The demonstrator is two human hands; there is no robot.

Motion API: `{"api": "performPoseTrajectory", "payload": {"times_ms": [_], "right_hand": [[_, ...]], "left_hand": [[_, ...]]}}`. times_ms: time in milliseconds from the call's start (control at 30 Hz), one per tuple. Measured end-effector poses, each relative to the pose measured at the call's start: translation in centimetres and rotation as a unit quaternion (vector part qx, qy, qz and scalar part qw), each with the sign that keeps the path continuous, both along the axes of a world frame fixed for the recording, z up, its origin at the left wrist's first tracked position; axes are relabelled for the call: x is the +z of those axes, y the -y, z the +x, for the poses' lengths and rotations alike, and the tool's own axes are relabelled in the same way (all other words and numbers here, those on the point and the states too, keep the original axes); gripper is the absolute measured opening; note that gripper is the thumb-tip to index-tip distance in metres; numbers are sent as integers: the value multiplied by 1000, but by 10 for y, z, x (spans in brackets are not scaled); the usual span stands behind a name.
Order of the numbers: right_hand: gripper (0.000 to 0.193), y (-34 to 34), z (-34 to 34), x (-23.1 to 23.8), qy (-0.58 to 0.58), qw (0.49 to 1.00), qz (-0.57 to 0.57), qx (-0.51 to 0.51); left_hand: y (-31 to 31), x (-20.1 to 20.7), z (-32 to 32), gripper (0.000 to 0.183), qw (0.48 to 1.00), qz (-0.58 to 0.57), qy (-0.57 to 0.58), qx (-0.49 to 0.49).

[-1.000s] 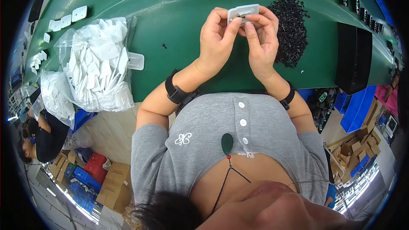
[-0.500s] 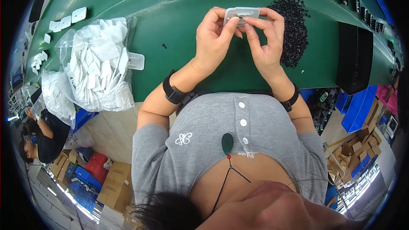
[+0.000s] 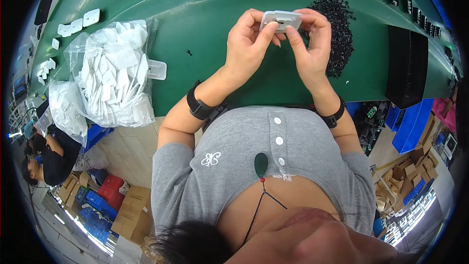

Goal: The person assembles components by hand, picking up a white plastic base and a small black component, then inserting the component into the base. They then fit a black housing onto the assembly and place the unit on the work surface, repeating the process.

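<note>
Both hands hold one white plastic cover [image 3: 294, 17], tilted up over the green table. My left hand [image 3: 246, 44] is closed on its left end, thumb on the near face. My right hand [image 3: 313, 44] grips the right end, with the thumb at the lower edge and fingers behind. A small black plastic part [image 3: 281, 22] sits at the middle of the cover, between the thumbs. Just right of my right hand lies a heap of small black parts [image 3: 337, 34]. Fingers behind the cover are partly hidden.
Clear bags of white covers [image 3: 110, 73] lie at the left, one cover [image 3: 157, 69] beside them. A loose black part [image 3: 189, 53] is on the green table [image 3: 195, 29]. A black box [image 3: 406, 66] stands right. At far left a person [image 3: 61, 154] works.
The right fingers have drawn back from the cover's middle to its right end, uncovering the black part. The cover has shifted slightly right and down.
</note>
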State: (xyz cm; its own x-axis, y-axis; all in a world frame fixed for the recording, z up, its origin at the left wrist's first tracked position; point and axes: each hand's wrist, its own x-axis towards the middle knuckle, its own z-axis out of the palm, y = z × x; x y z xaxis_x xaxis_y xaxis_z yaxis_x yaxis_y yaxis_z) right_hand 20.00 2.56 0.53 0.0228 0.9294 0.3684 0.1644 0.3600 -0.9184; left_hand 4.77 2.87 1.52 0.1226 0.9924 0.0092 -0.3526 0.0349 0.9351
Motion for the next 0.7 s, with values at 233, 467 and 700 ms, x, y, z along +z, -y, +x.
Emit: {"api": "performPoseTrajectory", "payload": {"times_ms": [233,467,700], "right_hand": [[25,-6,14,10,80,996,10,-46],[22,-1,0,9,201,975,67,-66],[18,-1,-11,7,167,978,88,-84]], "left_hand": [[-3,3,-5,9,1000,-2,-19,6],[-2,2,1,8,1000,-10,19,20],[-1,-3,6,8,998,52,-1,40]]}}
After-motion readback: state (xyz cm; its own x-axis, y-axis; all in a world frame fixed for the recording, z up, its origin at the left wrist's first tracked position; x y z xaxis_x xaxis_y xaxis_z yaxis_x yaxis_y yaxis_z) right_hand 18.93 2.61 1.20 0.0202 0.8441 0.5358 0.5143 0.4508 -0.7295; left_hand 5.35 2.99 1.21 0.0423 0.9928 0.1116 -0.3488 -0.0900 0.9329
